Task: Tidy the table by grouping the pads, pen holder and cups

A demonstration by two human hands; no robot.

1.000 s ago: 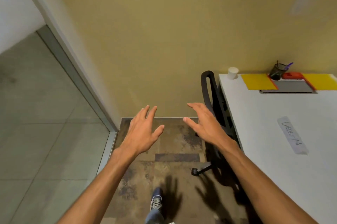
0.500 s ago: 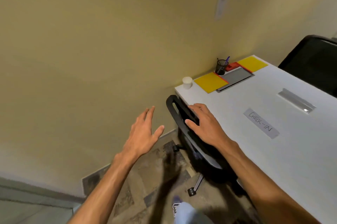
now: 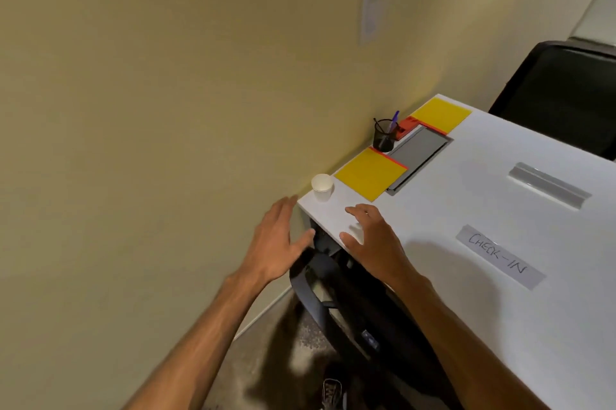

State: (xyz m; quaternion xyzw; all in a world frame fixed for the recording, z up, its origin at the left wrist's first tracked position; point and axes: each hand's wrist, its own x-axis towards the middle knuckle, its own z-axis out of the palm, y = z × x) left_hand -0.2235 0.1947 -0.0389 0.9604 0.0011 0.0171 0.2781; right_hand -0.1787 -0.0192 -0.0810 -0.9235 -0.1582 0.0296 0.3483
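Note:
A white paper cup (image 3: 322,187) stands at the near-left corner of the white table (image 3: 466,209), close to the wall. Beside it lies a yellow pad (image 3: 370,173) with a red edge. A black mesh pen holder (image 3: 384,135) with pens stands further back, and a second yellow pad (image 3: 440,115) lies beyond it. My left hand (image 3: 278,239) hovers open off the table's corner, short of the cup. My right hand (image 3: 375,241) is open over the table's edge, fingers spread, holding nothing.
A grey flap panel (image 3: 418,151) is set into the table between the pads, with a red object (image 3: 407,125) behind it. A "CHECK-IN" label (image 3: 500,256) and a metal strip (image 3: 548,184) lie on the table. One black chair (image 3: 336,306) sits under my hands, another (image 3: 563,89) at far right.
The view has swung right and closer to the table. Both hands have moved forward, the right from over the chair back to the table's edge, the left toward the corner near the cup.

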